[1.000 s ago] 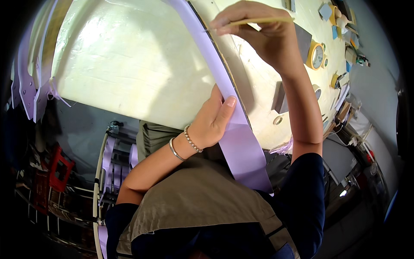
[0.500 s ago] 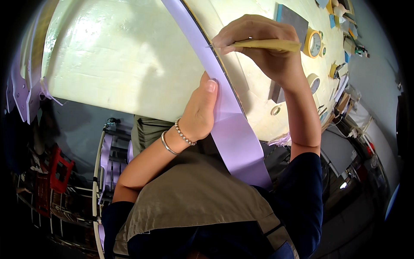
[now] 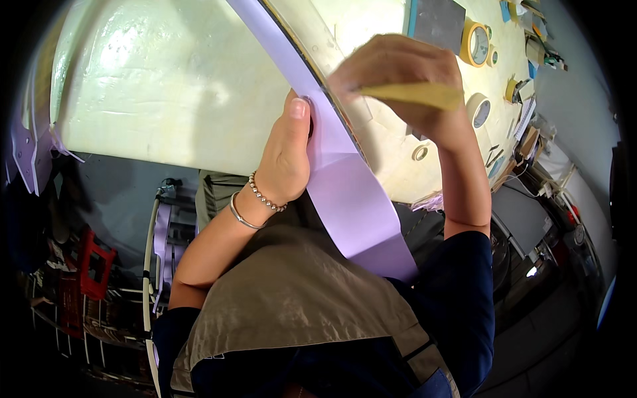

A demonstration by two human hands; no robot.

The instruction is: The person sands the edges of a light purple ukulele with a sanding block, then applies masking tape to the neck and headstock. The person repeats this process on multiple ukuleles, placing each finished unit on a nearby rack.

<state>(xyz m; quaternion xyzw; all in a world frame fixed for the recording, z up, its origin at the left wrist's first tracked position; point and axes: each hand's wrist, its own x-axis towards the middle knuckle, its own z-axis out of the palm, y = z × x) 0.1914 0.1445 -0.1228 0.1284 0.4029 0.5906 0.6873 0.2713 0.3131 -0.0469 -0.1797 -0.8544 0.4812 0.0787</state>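
A long, bent lilac panel (image 3: 355, 199) slants from the far edge of the view down to my apron. Its upper right edge shows a dark, speckled line. My left hand (image 3: 285, 149) is closed on the panel's left side, thumb up along its edge and the other fingers mostly hidden. My right hand (image 3: 408, 76), blurred by motion, grips a slim tool with a yellow handle (image 3: 418, 95). The fingertips are close to the panel's dark edge, and the tool's tip is too smeared to make out.
The pale worktable (image 3: 152, 86) spreads under the panel. On its right are a grey block (image 3: 438, 23), a large yellow tape roll (image 3: 476, 43) and a small tape ring (image 3: 420, 153). More lilac pieces (image 3: 30, 146) hang at far left, above a red plastic frame (image 3: 95, 264).
The panel and my left hand have shifted left and slightly up in the view. My right hand has moved a little down, staying at the panel's edge with the tool.
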